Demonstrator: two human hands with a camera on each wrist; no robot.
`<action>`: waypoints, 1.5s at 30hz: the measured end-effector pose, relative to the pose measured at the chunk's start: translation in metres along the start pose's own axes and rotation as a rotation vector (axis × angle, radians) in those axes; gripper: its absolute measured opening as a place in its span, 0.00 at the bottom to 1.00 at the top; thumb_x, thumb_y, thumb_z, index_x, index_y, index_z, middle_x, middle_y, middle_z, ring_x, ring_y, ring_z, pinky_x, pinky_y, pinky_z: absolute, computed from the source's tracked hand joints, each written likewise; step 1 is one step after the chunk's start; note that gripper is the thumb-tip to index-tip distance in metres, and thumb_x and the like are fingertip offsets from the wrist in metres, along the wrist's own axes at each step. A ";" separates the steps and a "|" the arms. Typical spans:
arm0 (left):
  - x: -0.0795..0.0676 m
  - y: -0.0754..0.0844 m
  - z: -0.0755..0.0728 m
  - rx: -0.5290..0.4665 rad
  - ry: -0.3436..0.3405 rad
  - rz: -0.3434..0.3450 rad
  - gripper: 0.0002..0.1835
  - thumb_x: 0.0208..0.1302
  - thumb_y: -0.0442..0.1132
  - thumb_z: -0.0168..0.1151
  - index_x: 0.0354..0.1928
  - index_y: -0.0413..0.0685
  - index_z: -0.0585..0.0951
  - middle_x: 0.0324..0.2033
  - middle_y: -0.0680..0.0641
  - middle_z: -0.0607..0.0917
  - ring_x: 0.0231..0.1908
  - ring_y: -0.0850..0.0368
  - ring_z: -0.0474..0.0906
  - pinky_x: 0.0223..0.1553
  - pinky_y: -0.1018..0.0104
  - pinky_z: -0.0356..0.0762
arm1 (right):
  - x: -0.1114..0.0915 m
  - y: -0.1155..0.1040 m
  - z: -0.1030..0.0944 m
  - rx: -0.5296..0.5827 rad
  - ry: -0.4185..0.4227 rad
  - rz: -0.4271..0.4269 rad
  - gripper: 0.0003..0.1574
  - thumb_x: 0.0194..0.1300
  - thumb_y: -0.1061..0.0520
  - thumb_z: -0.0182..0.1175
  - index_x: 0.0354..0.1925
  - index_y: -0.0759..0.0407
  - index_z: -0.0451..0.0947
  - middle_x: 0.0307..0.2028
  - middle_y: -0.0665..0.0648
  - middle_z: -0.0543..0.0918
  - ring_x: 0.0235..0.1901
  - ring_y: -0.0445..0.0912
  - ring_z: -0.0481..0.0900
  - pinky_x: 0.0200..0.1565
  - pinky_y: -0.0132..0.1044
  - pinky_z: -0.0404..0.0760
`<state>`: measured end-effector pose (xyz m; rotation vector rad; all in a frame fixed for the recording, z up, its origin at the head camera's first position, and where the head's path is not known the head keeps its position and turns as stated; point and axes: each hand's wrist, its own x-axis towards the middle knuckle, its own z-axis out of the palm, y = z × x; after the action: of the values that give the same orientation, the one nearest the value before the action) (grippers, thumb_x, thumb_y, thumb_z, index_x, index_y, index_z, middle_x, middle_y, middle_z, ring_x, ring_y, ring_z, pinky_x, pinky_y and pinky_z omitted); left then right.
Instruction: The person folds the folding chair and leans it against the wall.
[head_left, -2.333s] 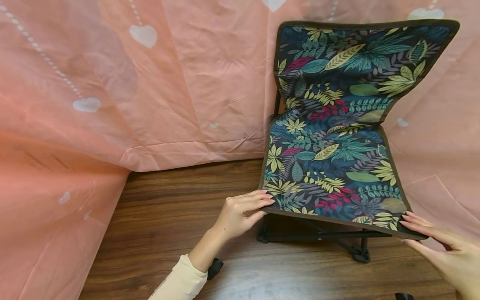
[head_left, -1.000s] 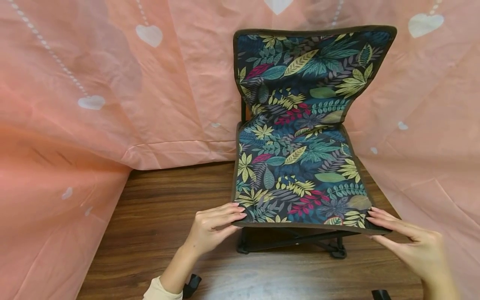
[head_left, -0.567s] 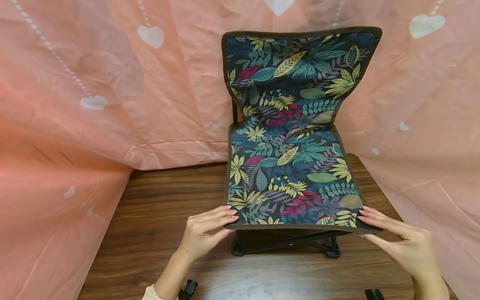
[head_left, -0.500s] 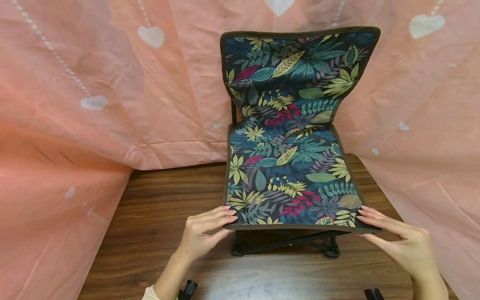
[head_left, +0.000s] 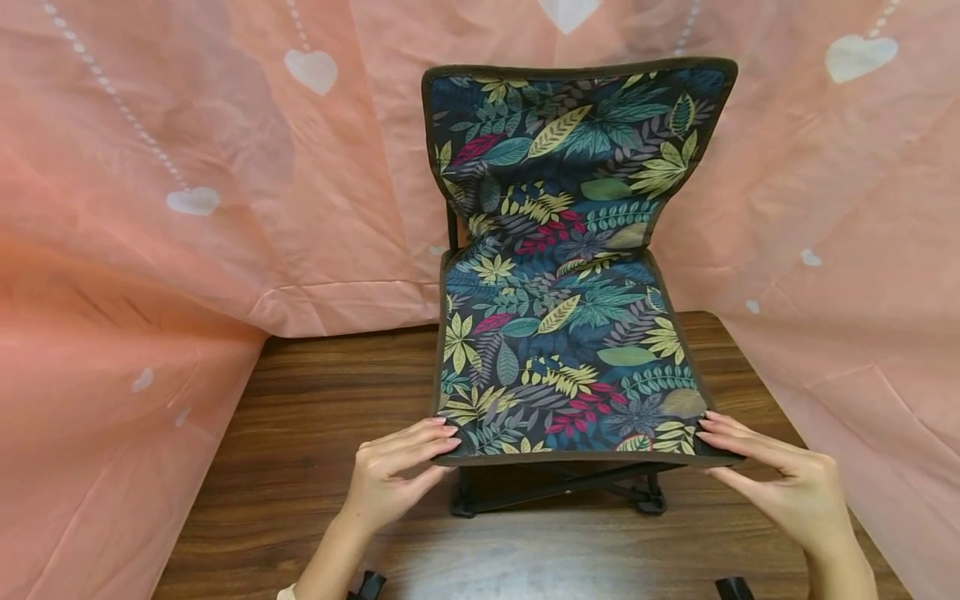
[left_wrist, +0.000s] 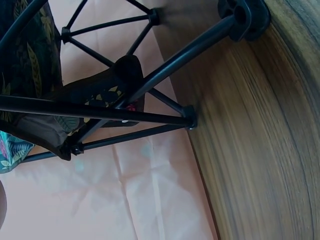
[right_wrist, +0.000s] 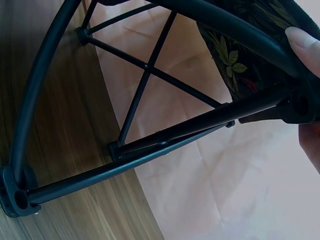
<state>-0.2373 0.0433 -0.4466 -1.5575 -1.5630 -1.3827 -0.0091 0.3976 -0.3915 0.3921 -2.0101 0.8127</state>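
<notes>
A folding chair with dark leaf-print fabric and brown edging stands unfolded on the floor in the head view. My left hand pinches the front left corner of its seat, fingers on top and thumb under the edge. At the front right corner my right hand grips the seat the same way. Beneath the seat, the left wrist view shows black crossed tubes with plastic feet. The right wrist view shows the frame's tubes too, with part of my right hand at the fabric corner.
Pink cloth with white hearts hangs behind the chair and on both sides. The wood-grain floor extends left of the chair and in front of it. Dark strap-like pieces show near both wrists.
The chair has shifted left, from the right side of the head view to nearer the middle. Both hands have moved with it, still holding the front corners.
</notes>
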 end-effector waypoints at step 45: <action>0.004 0.014 0.006 -0.026 0.077 0.004 0.13 0.54 0.36 0.72 0.40 0.34 0.87 0.42 0.39 0.88 0.55 0.53 0.82 0.60 0.72 0.75 | -0.006 0.015 -0.012 0.031 -0.108 -0.035 0.21 0.53 0.55 0.72 0.38 0.74 0.85 0.47 0.62 0.86 0.57 0.40 0.80 0.58 0.22 0.75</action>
<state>-0.2229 0.0474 -0.4408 -1.5038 -1.5013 -1.4489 -0.0069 0.4161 -0.3978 0.4967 -2.0860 0.8173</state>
